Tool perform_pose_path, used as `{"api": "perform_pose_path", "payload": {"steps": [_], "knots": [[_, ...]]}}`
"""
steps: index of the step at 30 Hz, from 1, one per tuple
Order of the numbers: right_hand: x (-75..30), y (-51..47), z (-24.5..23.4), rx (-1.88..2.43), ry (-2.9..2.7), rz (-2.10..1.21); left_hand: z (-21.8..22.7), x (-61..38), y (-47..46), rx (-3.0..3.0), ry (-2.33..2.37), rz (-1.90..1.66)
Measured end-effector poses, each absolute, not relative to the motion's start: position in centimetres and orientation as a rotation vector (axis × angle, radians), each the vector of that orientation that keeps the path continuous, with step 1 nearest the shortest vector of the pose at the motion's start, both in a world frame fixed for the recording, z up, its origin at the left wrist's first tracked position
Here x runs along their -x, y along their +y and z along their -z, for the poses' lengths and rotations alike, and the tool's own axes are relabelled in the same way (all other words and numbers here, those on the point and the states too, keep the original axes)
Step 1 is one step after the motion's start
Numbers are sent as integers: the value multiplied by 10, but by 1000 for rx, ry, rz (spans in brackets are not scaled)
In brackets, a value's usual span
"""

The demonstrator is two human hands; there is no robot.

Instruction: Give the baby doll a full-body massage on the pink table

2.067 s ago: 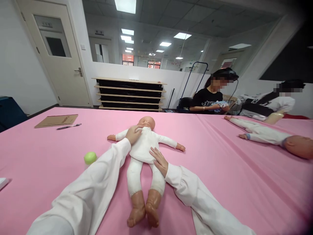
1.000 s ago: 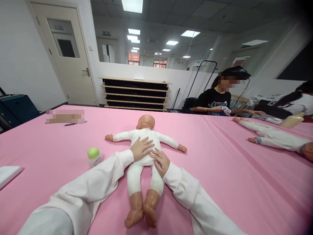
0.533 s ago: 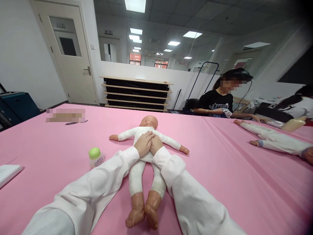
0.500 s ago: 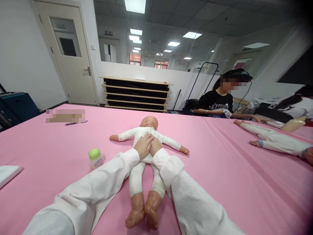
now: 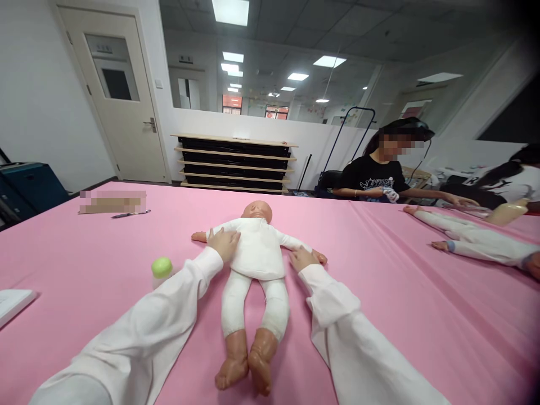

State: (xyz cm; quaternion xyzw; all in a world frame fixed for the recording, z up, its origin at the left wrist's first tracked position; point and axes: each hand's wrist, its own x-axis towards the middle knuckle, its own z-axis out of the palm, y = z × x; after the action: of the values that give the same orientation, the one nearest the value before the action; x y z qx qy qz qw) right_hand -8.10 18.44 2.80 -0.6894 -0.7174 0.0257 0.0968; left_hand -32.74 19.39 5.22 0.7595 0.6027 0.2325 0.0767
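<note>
A baby doll (image 5: 256, 254) in a white suit lies on its back on the pink table (image 5: 379, 304), head away from me and bare feet towards me. My left hand (image 5: 224, 243) lies flat and open on the doll's near-left upper arm and shoulder. Open as well, my right hand (image 5: 302, 259) rests on the doll's other forearm, close to its small hand. Both my arms are in white sleeves. A small bottle with a green cap (image 5: 161, 269) stands just left of my left sleeve.
A second doll (image 5: 472, 239) lies at the far right, with two seated people behind it and a cream bottle (image 5: 507, 212). A pen (image 5: 130, 213) lies at the far left, and a white object (image 5: 12, 304) at the left edge. Shelves and a door stand behind.
My hands were together on the doll's belly half a second ago. They have slid apart, the left to the doll's shoulder, the right onto its other arm.
</note>
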Motion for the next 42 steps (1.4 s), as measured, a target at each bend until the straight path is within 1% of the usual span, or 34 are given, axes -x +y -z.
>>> {"api": "perform_pose_path", "payload": {"steps": [3,5,7,9,11,13,17,21,23,25,27,29,32,34,36,37,38,39,42], "knots": [[102,201,-53,1932,-2087,-24,-77,307,206,-2350,1758,-934],[128,213,-56,1759,-2105,6,-76,288,215,-2404,1634,-1018],[150,222,-47,1707,-2105,43,-61,273,223,-2438,1506,-920],[159,228,-29,1746,-2107,47,-41,270,230,-2455,1459,-778],[152,230,-11,1799,-2129,7,-23,277,235,-2459,1490,-693],[133,231,3,1863,-2142,-52,-11,292,237,-2376,1621,-676],[86,228,11,1926,-2158,-94,-4,329,239,-2135,1896,-631],[59,214,-5,1987,-2053,-85,-17,358,219,-2165,2035,-565],[60,194,-13,1890,-1991,-36,-25,364,192,-2275,1900,-689],[71,164,-14,1622,-2092,20,-27,364,155,-2497,1478,-837],[88,126,-6,1344,-2284,43,-20,361,115,-2640,1086,-772],[104,88,4,1164,-2477,-49,-9,356,83,-2725,843,-623],[111,46,5,1028,-2578,-284,4,350,59,-2769,848,-522],[104,39,-10,908,-2558,-574,5,349,56,-2773,892,-527],[96,49,-30,795,-2451,-966,3,348,58,-2777,877,-537],[93,59,-39,789,-2353,-1131,2,348,59,-2777,868,-544],[93,70,-44,827,-2247,-1215,2,349,60,-2776,864,-551],[96,81,-44,941,-2098,-1143,2,349,61,-2775,860,-557],[115,99,-20,1201,-1896,-503,4,350,61,-2779,854,-562]]}}
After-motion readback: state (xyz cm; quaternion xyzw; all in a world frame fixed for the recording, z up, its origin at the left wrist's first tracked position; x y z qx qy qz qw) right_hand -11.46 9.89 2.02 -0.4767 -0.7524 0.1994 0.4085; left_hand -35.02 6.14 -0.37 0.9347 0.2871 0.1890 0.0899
